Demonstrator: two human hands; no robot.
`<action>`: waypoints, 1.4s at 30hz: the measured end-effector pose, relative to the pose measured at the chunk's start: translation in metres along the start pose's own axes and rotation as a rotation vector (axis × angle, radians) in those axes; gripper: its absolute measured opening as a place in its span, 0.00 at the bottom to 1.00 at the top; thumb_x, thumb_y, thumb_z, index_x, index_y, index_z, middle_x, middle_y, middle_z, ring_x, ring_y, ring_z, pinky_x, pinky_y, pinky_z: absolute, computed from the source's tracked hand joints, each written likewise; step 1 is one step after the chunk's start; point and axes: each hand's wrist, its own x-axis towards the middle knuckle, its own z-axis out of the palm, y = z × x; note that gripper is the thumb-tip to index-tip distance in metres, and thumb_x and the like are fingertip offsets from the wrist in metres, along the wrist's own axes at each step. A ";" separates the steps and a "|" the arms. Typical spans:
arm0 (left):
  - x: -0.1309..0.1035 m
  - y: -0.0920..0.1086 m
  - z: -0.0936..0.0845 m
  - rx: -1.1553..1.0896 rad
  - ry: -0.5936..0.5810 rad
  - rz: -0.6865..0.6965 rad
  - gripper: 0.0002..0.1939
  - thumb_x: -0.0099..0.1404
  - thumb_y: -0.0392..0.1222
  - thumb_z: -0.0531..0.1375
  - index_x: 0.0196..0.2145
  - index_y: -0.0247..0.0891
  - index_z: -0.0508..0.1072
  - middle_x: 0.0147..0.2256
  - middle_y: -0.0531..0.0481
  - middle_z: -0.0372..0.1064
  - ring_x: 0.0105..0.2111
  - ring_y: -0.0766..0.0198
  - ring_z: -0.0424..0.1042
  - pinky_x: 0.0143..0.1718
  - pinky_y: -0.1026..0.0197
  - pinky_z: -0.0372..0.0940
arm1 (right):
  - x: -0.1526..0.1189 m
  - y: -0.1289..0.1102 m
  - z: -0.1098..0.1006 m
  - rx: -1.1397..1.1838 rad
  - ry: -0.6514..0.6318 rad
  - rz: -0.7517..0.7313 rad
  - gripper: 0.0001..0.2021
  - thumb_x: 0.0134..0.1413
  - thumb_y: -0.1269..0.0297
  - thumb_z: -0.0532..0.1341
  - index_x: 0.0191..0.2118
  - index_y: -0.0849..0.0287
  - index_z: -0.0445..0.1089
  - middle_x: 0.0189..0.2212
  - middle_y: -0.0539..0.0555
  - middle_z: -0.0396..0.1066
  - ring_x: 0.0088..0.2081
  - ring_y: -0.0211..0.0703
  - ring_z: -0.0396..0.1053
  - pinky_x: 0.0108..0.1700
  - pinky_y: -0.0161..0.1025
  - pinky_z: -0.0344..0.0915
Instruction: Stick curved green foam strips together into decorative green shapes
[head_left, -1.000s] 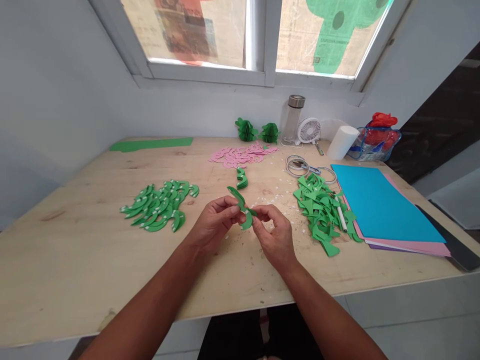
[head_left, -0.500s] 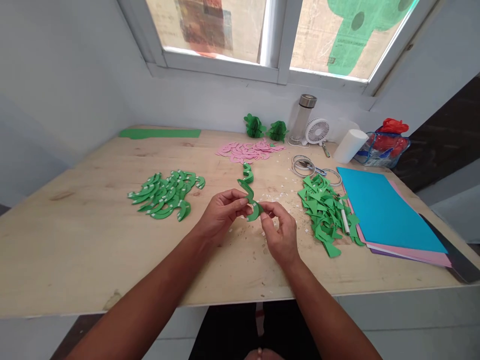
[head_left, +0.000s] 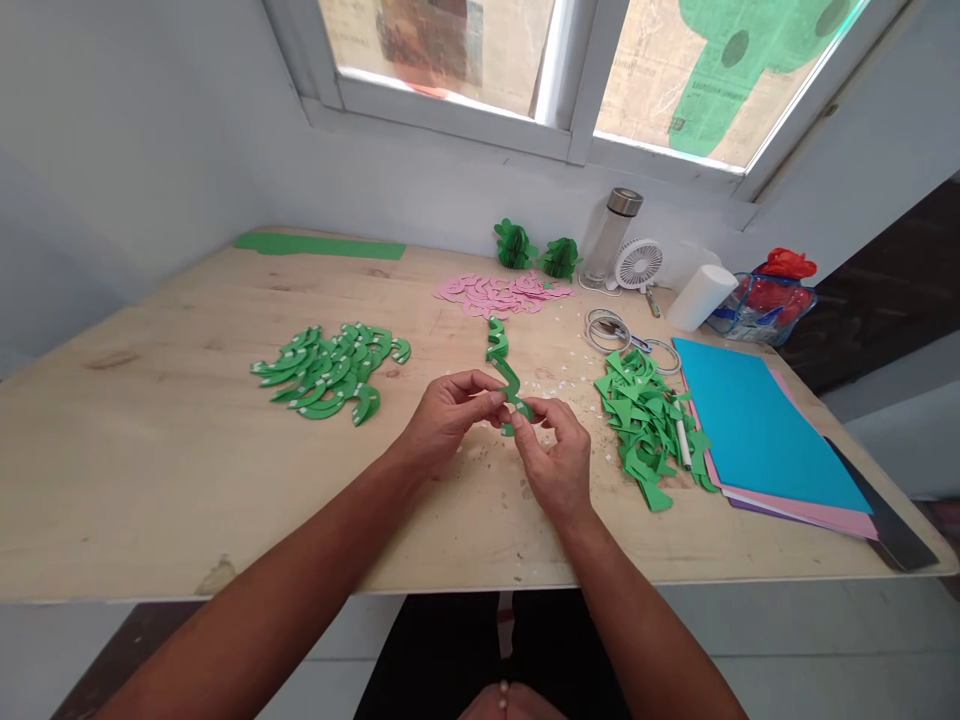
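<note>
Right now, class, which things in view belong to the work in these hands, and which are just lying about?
Belong, judging by matching shapes:
green piece held by left hand and right hand
white-marked green curves
small green stack

Apparently just lying about:
bottle
fan
white roll
blue sheet

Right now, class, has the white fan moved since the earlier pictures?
No; against the window frame, the white fan stays below the right pane. Only the view shifted.

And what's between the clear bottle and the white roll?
A little white fan, with a pen-like thing beside it, stands between the clear bottle and white roll in the head view.
</note>
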 end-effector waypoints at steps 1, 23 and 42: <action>0.000 0.000 0.000 0.012 0.000 -0.001 0.04 0.54 0.38 0.65 0.27 0.35 0.74 0.22 0.51 0.71 0.24 0.65 0.71 0.30 0.63 0.64 | 0.000 0.001 0.000 -0.002 0.005 0.002 0.07 0.53 0.63 0.59 0.36 0.58 0.71 0.29 0.53 0.71 0.33 0.42 0.66 0.37 0.40 0.63; 0.001 -0.003 -0.001 0.007 -0.020 -0.036 0.05 0.54 0.39 0.65 0.27 0.35 0.74 0.22 0.50 0.72 0.24 0.65 0.69 0.31 0.62 0.63 | 0.002 0.009 0.002 0.254 -0.042 0.238 0.08 0.52 0.62 0.59 0.32 0.59 0.74 0.28 0.52 0.75 0.31 0.41 0.69 0.37 0.38 0.63; 0.002 -0.003 -0.002 -0.093 0.032 -0.146 0.08 0.52 0.39 0.66 0.27 0.34 0.71 0.23 0.49 0.74 0.23 0.66 0.71 0.27 0.64 0.62 | 0.004 0.006 0.003 0.327 -0.110 0.356 0.11 0.50 0.60 0.58 0.27 0.61 0.73 0.21 0.48 0.68 0.24 0.36 0.62 0.29 0.34 0.58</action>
